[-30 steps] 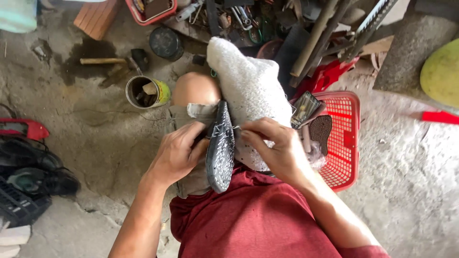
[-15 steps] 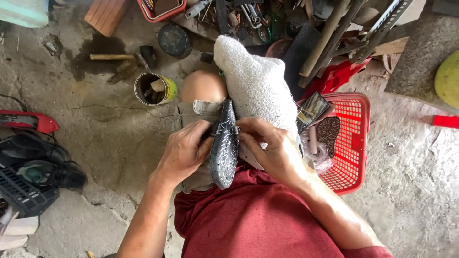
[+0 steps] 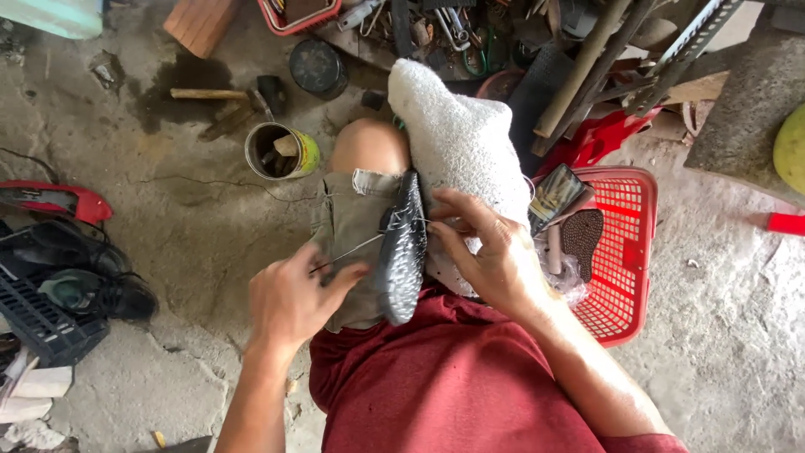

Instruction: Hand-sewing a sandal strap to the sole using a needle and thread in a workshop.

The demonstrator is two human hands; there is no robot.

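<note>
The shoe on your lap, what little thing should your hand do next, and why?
Probably keep drawing the thread out sideways with the left hand until it goes snug. It runs from the shoe sole to that hand, while the right hand steadies the shoe.

Bare concrete floor (image 3: pixel 193 218) is lying open off the left hand (image 3: pixel 293 298), room to swing out there. Further out, a tin can (image 3: pixel 281 151) and hammer (image 3: pixel 226 95) are crowding that side. The right hand (image 3: pixel 490 252) is sitting boxed in: white towel (image 3: pixel 461 134) pressing above, red basket (image 3: pixel 629 252) standing close outside, tool clutter (image 3: pixel 470 29) blocking beyond the knees.
</note>
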